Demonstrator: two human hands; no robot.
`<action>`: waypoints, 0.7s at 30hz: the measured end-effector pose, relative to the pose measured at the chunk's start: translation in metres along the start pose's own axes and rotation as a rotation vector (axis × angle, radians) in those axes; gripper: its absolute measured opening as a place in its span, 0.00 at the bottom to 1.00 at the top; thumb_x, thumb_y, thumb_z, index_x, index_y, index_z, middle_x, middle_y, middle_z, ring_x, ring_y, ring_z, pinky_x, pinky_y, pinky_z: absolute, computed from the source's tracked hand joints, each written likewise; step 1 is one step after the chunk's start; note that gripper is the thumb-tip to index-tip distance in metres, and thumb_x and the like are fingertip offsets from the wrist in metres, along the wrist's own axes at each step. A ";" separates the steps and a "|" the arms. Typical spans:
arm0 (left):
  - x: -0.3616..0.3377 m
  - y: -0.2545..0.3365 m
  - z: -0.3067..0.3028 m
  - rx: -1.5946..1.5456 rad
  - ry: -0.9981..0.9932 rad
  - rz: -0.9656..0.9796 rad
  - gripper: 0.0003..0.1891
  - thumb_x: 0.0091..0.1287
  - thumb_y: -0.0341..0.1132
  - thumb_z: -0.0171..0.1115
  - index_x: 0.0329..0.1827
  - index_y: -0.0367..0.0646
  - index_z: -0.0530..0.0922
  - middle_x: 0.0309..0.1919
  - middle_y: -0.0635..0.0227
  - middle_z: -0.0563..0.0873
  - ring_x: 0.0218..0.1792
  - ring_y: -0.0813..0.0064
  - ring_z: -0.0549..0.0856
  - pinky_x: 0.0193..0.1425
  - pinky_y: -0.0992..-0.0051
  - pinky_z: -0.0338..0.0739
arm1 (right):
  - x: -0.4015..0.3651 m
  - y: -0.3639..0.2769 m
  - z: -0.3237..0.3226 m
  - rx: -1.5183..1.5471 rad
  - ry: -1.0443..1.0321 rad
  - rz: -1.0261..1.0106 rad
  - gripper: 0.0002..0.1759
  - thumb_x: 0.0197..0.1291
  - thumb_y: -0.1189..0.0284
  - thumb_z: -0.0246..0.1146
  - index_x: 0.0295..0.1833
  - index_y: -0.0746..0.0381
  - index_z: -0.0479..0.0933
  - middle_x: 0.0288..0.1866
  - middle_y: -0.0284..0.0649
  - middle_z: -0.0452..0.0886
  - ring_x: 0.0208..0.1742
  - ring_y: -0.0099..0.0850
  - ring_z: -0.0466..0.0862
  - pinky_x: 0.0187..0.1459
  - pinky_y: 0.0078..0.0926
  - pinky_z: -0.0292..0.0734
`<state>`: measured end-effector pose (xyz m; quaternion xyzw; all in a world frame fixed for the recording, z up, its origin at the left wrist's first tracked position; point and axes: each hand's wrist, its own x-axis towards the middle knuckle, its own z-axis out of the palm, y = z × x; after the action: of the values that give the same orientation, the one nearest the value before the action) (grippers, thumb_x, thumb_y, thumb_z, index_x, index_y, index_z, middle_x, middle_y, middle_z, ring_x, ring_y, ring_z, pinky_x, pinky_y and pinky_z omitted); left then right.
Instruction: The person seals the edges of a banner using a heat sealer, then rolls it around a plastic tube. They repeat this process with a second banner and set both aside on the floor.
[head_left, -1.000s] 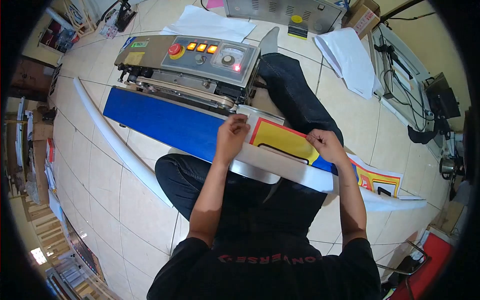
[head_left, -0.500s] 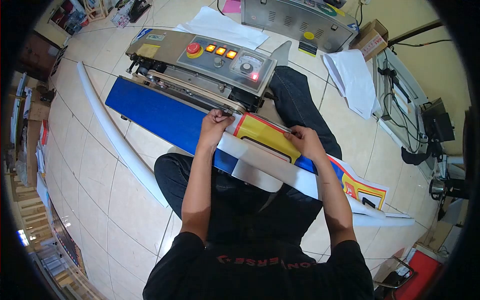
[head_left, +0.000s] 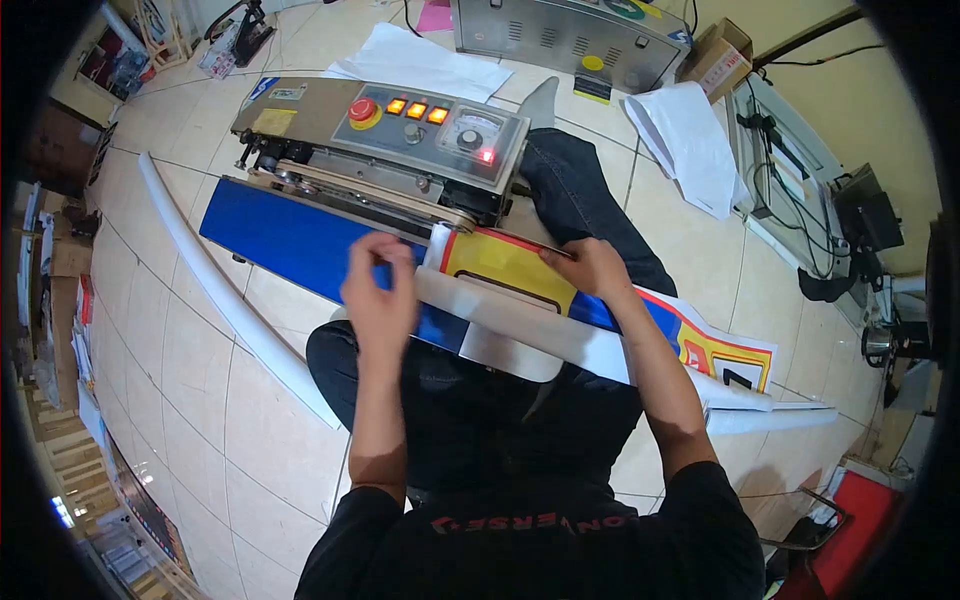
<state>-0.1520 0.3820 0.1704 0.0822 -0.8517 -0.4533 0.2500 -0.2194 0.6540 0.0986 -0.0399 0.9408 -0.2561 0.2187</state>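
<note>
Pale floor tiles [head_left: 180, 400] spread through the room, crossed by thin grout lines. Farthest left of the nearer things, a long white tube [head_left: 258, 335] lies on them, at nine o'clock from the person's left hand [head_left: 378, 300]. Next comes a blue bed [head_left: 290, 240], which slants from ten o'clock of that hand to beneath it; along its far edge stands a machine [head_left: 300, 122], at twelve o'clock, with a red button [head_left: 363, 111] and three glowing orange switches [head_left: 417, 110] on top. Blurred, the left hand is over the blue bed, its fingers loosely bent and released, blue showing between thumb and fingertips. Just beside it, at two o'clock, begins a printed sheet [head_left: 505, 262] in yellow, red and blue, with a white roll [head_left: 520, 318] running along its near side. Farther right, at three o'clock from the left hand, the right hand [head_left: 600, 272] has its fingers pinching the far edge of the printed sheet. At one o'clock from the right hand, folded white paper [head_left: 690, 145] lies on the floor, a cardboard box [head_left: 718, 65] beyond it. More red and yellow print shows at four o'clock, past the right wrist.
</note>
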 end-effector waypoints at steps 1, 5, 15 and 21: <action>-0.012 0.016 0.004 0.065 -0.121 0.095 0.09 0.66 0.25 0.62 0.48 0.37 0.78 0.39 0.61 0.86 0.41 0.70 0.85 0.50 0.71 0.78 | -0.001 -0.003 0.001 -0.001 0.002 -0.001 0.34 0.59 0.39 0.62 0.39 0.63 0.88 0.36 0.55 0.86 0.41 0.50 0.87 0.46 0.43 0.82; -0.061 0.031 0.069 0.063 -0.469 0.395 0.21 0.61 0.35 0.69 0.55 0.39 0.77 0.52 0.54 0.82 0.56 0.53 0.80 0.63 0.60 0.72 | 0.003 -0.012 0.012 -0.052 0.114 -0.010 0.38 0.57 0.35 0.61 0.35 0.64 0.87 0.32 0.57 0.85 0.40 0.52 0.87 0.43 0.46 0.82; -0.073 -0.035 0.104 0.188 -0.397 0.472 0.07 0.60 0.32 0.68 0.32 0.41 0.78 0.30 0.61 0.81 0.35 0.57 0.81 0.42 0.59 0.73 | -0.023 0.034 -0.005 0.117 0.153 -0.256 0.20 0.63 0.53 0.64 0.46 0.59 0.85 0.37 0.50 0.87 0.41 0.50 0.87 0.44 0.43 0.81; -0.063 -0.044 0.093 0.191 -0.379 0.478 0.07 0.59 0.31 0.68 0.30 0.42 0.77 0.27 0.62 0.80 0.33 0.57 0.80 0.40 0.60 0.72 | -0.075 0.097 -0.023 0.159 0.249 -0.257 0.12 0.64 0.65 0.66 0.45 0.61 0.85 0.40 0.49 0.87 0.39 0.47 0.86 0.43 0.36 0.81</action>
<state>-0.1483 0.4479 0.0693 -0.1829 -0.9171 -0.3068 0.1772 -0.1582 0.7624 0.0969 -0.1103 0.9246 -0.3582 0.0684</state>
